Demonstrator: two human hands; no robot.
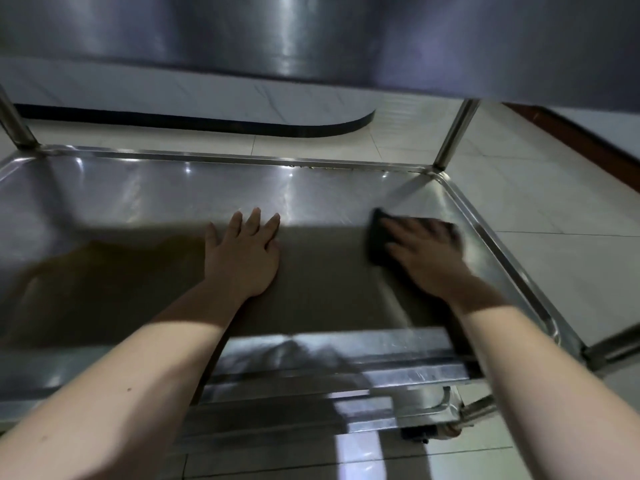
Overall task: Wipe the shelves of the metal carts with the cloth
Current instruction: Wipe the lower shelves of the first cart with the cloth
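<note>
We record a flat stainless-steel cart shelf (138, 202) across mid-frame, beneath an upper steel shelf (311, 36) at top. Left hand (242, 258), frame centre, lies flat w/ fingers straight, grasping nothing; in our judgement it braces the reach. Right hand (427, 261), centre right, presses the dark rectangular cloth (376, 242) onto the metal near the right rim. Fingers are extended, not clenched, though blurred. Flat pressure suits wiping — approx. progress cannot be told.
</note>
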